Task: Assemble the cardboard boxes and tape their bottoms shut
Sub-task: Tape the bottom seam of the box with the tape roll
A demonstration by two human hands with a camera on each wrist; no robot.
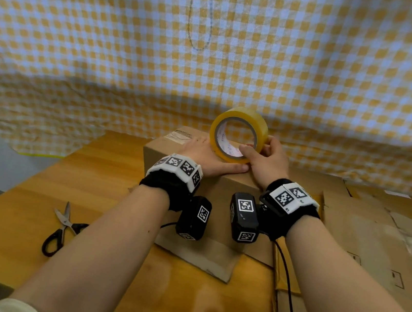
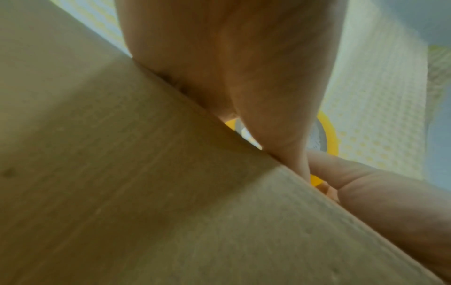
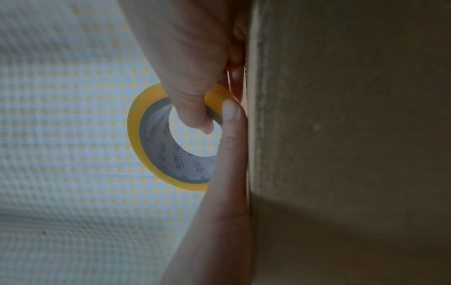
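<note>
A brown cardboard box [image 1: 222,184] stands on the wooden table with its flaps spread on the tabletop. My left hand [image 1: 206,156] lies flat on the box top, its thumb stretched along the near edge. A yellow tape roll [image 1: 243,118] stands on edge on that top. My right hand [image 1: 266,161] grips the roll, thumb inside the core and fingers round the outside. In the right wrist view the tape roll [image 3: 136,138] is held by the right hand [image 3: 190,67], and the left thumb [image 3: 229,173] presses against the box [image 3: 341,135]. The left wrist view shows mostly the box [image 2: 146,192].
Black-handled scissors [image 1: 64,227] lie on the wooden table [image 1: 18,193] to the left of the box. Flattened cardboard sheets [image 1: 362,234] are stacked on the right. A yellow-and-white checked cloth [image 1: 216,49] hangs behind the table.
</note>
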